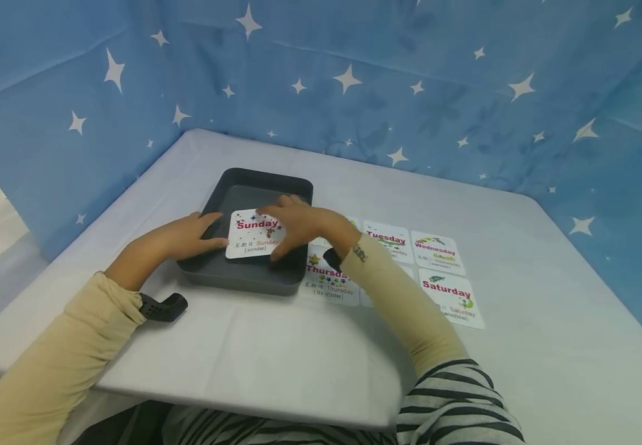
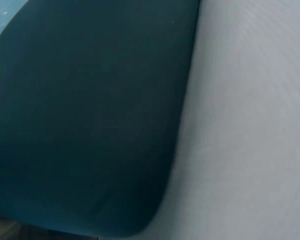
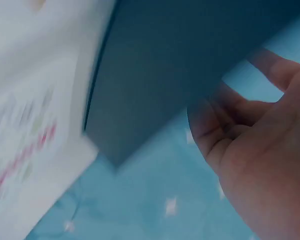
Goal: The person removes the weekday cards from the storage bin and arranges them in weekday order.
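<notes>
Over the dark grey tray [image 1: 254, 281] is a white card printed "Sunday" [image 1: 256, 233], facing up. My right hand [image 1: 304, 224] holds this card at its right side, thumb at the lower corner and fingers at the upper edge. At the card's left edge is my left hand [image 1: 184, 238], fingers extended over the tray and thumb tip right at the edge. In the right wrist view, the right hand [image 3: 265, 130] reaches over the tray's wall [image 3: 155, 75], which hides the fingertips. Only the tray's outer side [image 2: 90, 110] and the cloth fill the left wrist view.
Right of the tray, cards lie in two rows: Tuesday [image 1: 387, 241], Wednesday [image 1: 437, 252], Thursday [image 1: 329, 275], Saturday [image 1: 450, 296] and others partly hidden by the right arm. White cloth [image 1: 276, 346] covers the table. A blue star-patterned curtain [image 1: 321, 105] stands behind.
</notes>
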A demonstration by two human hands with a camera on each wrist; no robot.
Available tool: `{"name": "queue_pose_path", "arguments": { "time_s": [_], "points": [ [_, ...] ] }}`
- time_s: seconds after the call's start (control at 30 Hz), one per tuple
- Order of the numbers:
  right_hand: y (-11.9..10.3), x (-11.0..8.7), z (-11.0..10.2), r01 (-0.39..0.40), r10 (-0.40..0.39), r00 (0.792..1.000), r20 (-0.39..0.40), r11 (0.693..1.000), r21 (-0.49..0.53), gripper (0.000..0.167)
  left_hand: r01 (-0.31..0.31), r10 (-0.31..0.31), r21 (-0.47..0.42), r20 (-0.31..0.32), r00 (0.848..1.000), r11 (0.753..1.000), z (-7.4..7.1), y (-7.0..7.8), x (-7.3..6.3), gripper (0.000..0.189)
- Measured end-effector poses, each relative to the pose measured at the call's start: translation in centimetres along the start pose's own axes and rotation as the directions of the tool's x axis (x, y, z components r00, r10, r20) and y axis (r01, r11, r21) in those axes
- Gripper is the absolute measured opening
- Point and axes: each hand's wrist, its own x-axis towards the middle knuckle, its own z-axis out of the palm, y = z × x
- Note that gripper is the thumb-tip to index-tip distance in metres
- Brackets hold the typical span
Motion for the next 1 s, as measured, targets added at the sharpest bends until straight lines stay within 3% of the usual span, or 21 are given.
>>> {"name": "queue_pose_path", "arguments": {
  "time_s": [0.17,0.4,0.53,0.7,0.83,1.0],
  "points": [
    [4.2,-5.4,-0.9,-0.060,0.082,0.990,-0.119,0.983,0.176,0.091,-0.018,0.018,0.000,-0.011,1.000,1.000,0.0,-0.4,-0.5,0.078],
    [7.6,-12.9,1.6,-0.112,0.148,0.975,-0.165,0.971,0.209,0.086,-0.047,0.047,-0.004,-0.014,0.999,0.999,-0.1,-0.8,-0.8,0.085],
    [7.4,-17.0,3.6,-0.095,0.127,0.976,-0.176,0.979,0.183,0.084,-0.052,0.052,-0.011,-0.010,0.999,0.999,0.0,-0.7,-0.7,0.086],
    [5.1,-21.4,6.3,-0.061,0.082,0.984,-0.159,0.990,0.131,0.084,-0.058,0.058,-0.005,-0.006,0.998,0.998,0.0,-0.5,-0.4,0.087],
    [3.5,-23.8,8.2,-0.116,0.127,0.984,-0.124,0.989,0.091,0.082,-0.067,0.067,-0.005,-0.003,0.998,0.998,0.0,-0.3,-0.2,0.086],
    [3.1,-25.7,9.7,-0.167,0.176,0.976,-0.126,0.982,0.083,0.078,-0.072,0.072,0.000,0.005,0.997,0.997,0.1,0.1,0.2,0.086]
  ]
}}
